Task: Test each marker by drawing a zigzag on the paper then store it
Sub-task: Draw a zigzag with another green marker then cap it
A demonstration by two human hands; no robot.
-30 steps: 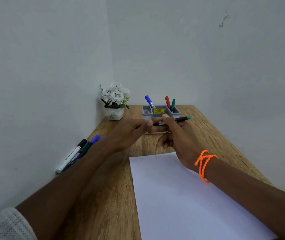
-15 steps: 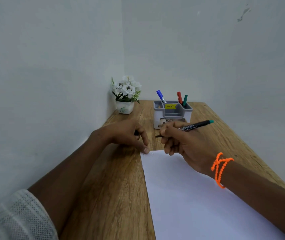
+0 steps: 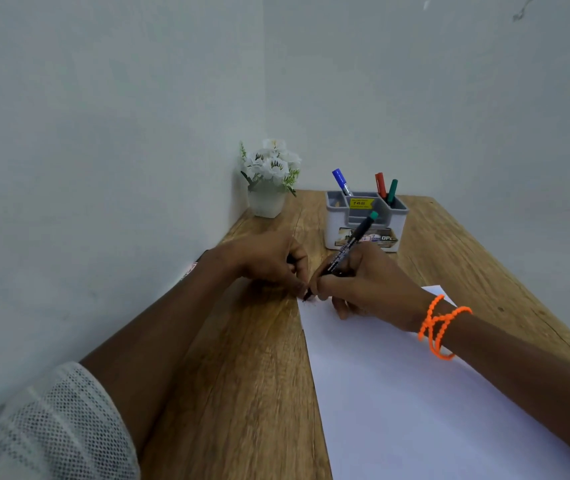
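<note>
My right hand [image 3: 370,289] grips a black marker with a green end [image 3: 352,244], uncapped, its tip touching the far left corner of the white paper [image 3: 415,393]. My left hand [image 3: 262,261] rests on the table just left of that corner, fingers curled around a small dark piece that looks like the marker's cap. Behind the hands stands a grey organizer [image 3: 335,230] holding a blue marker [image 3: 340,180], a red marker [image 3: 380,183] and a green marker [image 3: 392,190], all upright.
A white pot of white flowers [image 3: 269,178] sits in the far left corner of the wooden table [image 3: 259,375]. Walls close the left and far sides. A bit of a loose marker [image 3: 190,268] peeks out behind my left forearm.
Both hands came down from in front of the organizer to the paper's far left corner. The marker swung from level to steeply tilted, tip down on the paper. The loose markers are hidden now.
</note>
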